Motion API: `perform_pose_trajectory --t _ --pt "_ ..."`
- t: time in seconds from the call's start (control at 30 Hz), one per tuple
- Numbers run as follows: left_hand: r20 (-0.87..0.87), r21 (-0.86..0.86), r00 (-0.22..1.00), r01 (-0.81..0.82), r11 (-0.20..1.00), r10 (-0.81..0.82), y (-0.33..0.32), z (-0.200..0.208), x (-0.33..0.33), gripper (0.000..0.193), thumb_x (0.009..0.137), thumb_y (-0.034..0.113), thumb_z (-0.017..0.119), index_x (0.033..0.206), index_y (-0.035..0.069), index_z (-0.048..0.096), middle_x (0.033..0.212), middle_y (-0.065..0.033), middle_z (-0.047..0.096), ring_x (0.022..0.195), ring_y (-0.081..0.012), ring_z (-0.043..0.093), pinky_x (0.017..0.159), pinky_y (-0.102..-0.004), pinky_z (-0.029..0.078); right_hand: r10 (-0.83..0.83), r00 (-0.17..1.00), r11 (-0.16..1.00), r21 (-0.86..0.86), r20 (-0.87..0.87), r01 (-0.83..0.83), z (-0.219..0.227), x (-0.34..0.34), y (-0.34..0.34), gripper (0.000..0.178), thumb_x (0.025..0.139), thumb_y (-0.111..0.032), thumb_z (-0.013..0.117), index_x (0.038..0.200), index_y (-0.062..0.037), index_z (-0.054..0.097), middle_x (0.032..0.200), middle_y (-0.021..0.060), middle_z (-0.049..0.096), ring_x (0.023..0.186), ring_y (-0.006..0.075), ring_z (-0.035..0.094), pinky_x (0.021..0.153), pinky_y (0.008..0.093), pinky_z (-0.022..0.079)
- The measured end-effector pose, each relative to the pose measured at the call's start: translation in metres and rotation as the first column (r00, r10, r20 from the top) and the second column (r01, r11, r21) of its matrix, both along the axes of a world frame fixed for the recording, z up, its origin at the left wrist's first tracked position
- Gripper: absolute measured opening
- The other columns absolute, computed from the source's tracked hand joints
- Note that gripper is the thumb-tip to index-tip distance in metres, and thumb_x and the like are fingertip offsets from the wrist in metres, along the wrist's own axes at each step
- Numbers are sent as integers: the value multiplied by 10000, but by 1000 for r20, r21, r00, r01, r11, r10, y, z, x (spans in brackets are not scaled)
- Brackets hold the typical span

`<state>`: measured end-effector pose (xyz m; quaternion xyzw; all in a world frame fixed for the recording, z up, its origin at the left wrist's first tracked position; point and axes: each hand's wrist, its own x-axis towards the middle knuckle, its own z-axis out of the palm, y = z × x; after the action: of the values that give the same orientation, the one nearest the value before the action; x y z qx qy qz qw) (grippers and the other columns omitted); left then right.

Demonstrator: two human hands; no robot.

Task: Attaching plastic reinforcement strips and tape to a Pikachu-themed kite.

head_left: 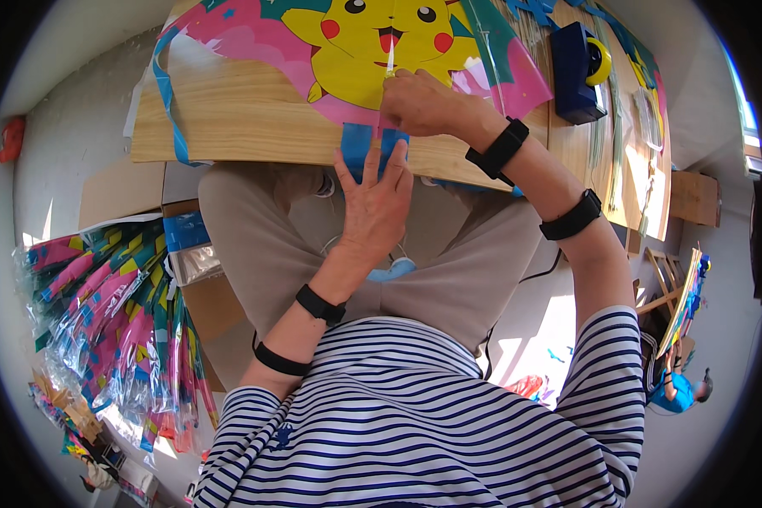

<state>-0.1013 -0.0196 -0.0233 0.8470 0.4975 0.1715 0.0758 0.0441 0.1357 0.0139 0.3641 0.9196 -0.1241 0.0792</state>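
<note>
A printed kite sheet (347,63) in pink and green, with a large yellow cartoon figure, lies on the wooden table. At its near edge, a blue fabric piece (357,146) hangs at the table's front. My left hand (372,203) is open, with its fingers spread and their tips on the blue piece. Just above, my right hand (423,102) is closed in a pinch over the lower middle of the kite sheet. A thin pale strip shows by its fingertips; what the fingers hold is hidden.
To the right stand a dark blue tape dispenser (574,76) with a yellow roll and long thin rods (601,144). A blue ribbon (162,85) trails over the table's left side. Plastic-wrapped kites (118,313) and a cardboard box (123,193) are at the left. Another person (677,389) is far right.
</note>
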Motion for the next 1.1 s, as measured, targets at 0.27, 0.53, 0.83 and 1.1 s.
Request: perform_pose_trajectory --t 0.27,0.53,0.83,1.1 --pt "7 -21 1000 6 1000 -5 1 3 -1 509 718 125 768 1187 27 597 1474 -73 456 1286 -338 437 1070 -761 199 0 1000 1000 21 -6 0 -4 -1 1 148 725 -66 650 834 -81 750 890 127 656 942 334 602 762 461 478" --pt "26 -17 999 21 1000 -21 4 5 -1 504 675 116 802 1130 36 600 1448 -89 487 1226 -323 479 1065 -765 214 -92 987 995 58 133 85 5 -6 5 105 677 -95 641 747 -81 718 768 131 670 829 357 657 665 470 489" --pt "58 -1 998 31 1000 -31 3 9 0 344 728 72 685 1063 17 630 1400 -127 514 1193 -344 498 1074 -764 206 -266 964 955 135 5 263 4 0 4 88 694 -114 673 759 -58 691 758 148 675 813 362 680 638 438 510" --pt "35 7 999 10 1000 -10 3 8 1 366 723 76 687 1082 20 644 1404 -118 519 1190 -334 497 1089 -749 193 -481 837 875 -79 -259 478 24 9 -14 110 735 -114 700 801 -28 684 783 147 689 778 346 671 672 426 518"
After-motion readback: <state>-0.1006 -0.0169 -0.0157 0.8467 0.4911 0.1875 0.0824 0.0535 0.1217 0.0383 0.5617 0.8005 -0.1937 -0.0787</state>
